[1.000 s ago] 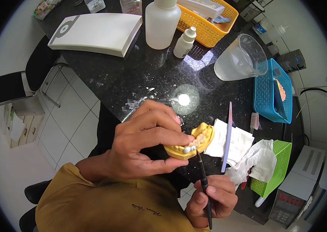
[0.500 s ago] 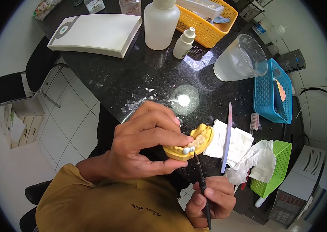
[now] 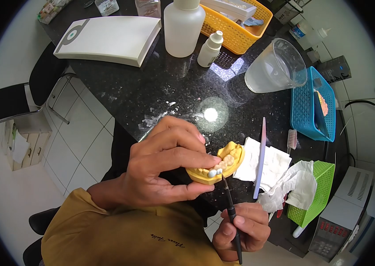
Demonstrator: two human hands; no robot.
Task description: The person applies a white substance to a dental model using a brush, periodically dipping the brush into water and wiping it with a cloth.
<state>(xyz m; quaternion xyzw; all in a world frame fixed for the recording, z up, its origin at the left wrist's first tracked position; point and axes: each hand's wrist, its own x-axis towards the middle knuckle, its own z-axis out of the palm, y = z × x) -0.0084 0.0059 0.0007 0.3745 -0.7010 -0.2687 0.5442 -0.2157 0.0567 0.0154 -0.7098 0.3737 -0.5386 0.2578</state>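
Note:
My left hand grips a yellow dental model between thumb and fingers, the index fingertip pressed on its row of teeth. Several pale tooth pieces sit along the arch, and a few whitish-grey teeth stand at the edge nearest me. In my right hand is a thin black brush, held like a pen. Its dark tip points up and lies right at the model's edge, just below the whitish teeth. My fingers hide part of the model's left side.
Right of the model, a purple-pink stick lies across white tissue, near a toothbrush. A cup of liquid, a blue basket, a green basket, bottles and a white box stand on the black table.
The model and my left hand have shifted very slightly to the left. The brush tip has dropped a little away from the teeth, while the grips stay the same.

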